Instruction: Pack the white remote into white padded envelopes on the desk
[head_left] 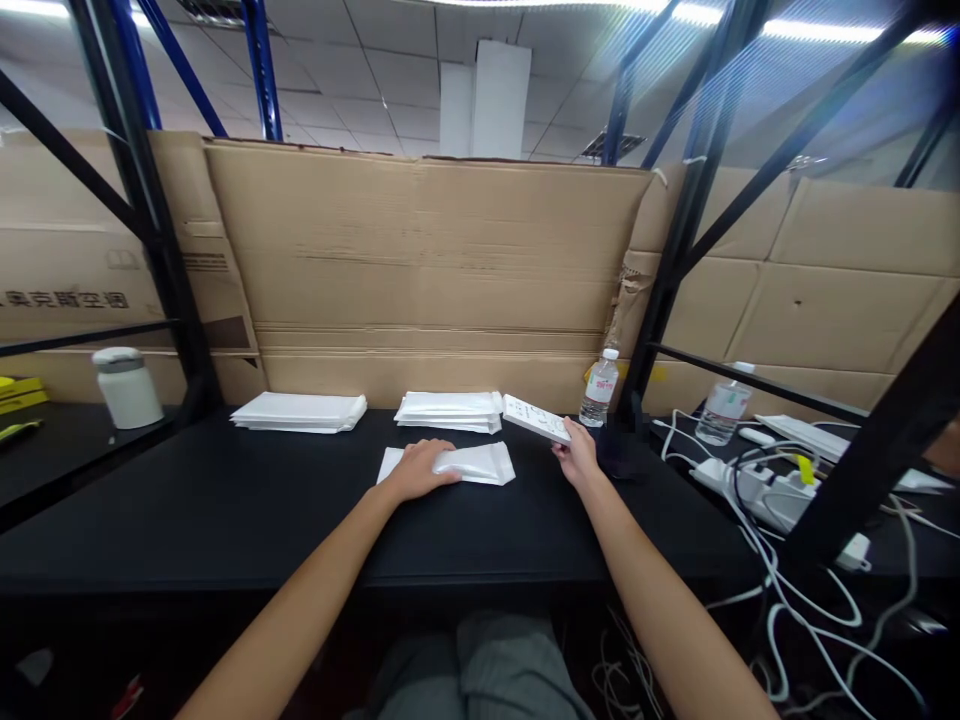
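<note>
My left hand rests on a white plastic pouch lying on the black table, its fingers curled over the pouch's left end. My right hand holds a white remote control by its near end, lifted just above the table to the right of the pouch. Two stacks of white pouches lie behind: one at the middle, one further left.
A cardboard wall closes the back of the table. A water bottle stands right of the remote, beside a black rack post. To the right lie another bottle, a power strip and tangled white cables. A white canister stands far left.
</note>
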